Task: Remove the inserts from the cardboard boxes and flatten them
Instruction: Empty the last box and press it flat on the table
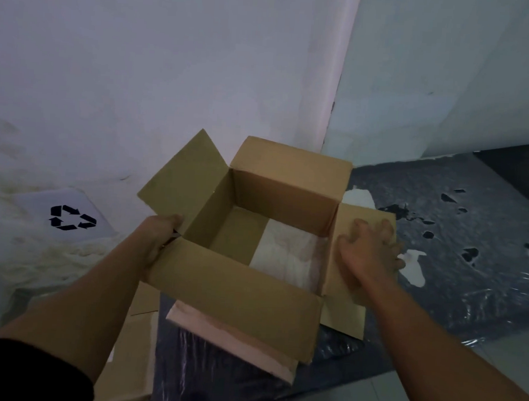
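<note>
A person's left hand grips the left side of an open cardboard box, while the right hand presses on its folded-out right flap. A white insert lies in the bottom, toward the right. Below is a dark, plastic-covered surface; a recycling sign hangs on the wall at left.

One open box, one other box, one insert, two hands.

Dim, bluish indoor light, soft overall blur – wide-angle bending at edges, faint shadows
</note>
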Motion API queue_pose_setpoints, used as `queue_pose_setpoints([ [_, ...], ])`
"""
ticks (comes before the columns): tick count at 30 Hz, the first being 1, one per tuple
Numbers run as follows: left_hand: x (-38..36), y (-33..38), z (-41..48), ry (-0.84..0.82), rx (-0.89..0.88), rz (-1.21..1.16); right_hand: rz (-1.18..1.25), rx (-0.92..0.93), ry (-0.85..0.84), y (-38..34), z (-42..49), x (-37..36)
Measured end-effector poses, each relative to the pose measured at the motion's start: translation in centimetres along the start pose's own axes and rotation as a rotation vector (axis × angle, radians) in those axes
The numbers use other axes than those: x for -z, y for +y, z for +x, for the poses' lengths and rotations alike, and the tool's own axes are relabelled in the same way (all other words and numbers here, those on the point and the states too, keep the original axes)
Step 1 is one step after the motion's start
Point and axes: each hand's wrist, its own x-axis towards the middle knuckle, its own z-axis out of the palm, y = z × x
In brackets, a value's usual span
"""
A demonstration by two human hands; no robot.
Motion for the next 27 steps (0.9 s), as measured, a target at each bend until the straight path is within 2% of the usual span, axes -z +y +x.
queue_pose_setpoints([
  [3,-0.1,0.8,-0.3,-0.061,-0.067,-0.034,-0.053,0.121,0.153,-0.3,-0.2,2.2],
  [6,0.1,1.2,-0.7,-0.130,-0.117,0.051,0.063,0.183,0.201,-1.2,0.2,4.3],
  [8,0.2,1.5,-1.3,-0.154,-0.135,0.108,0.183,0.157,0.155,-2.1,0.8,5.5],
  [12,0.2,2.1,-2.2,-0.134,-0.132,0.134,0.429,0.080,-0.124,-3.6,0.6,6.0],
  [15,0.3,2.4,-2.9,-0.139,-0.117,0.204,0.549,0.098,-0.257,-4.2,0.4,5.1],
  [18,0.4,3.0,-3.6,-0.138,-0.119,0.210,0.512,0.201,-0.253,-4.5,-0.2,5.5],
  [21,0.4,4.9,-4.5,-0.202,-0.157,0.027,0.423,0.358,-0.284,-4.7,-1.0,7.0],
  [25,-0.4,7.6,-5.5,-0.141,-0.190,-0.099,0.436,0.562,-0.419,-5.7,-2.7,9.8],
  [27,-1.1,8.5,-6.3,-0.165,-0.175,-0.149,0.406,0.634,-0.467,-5.9,-3.5,10.4],
])
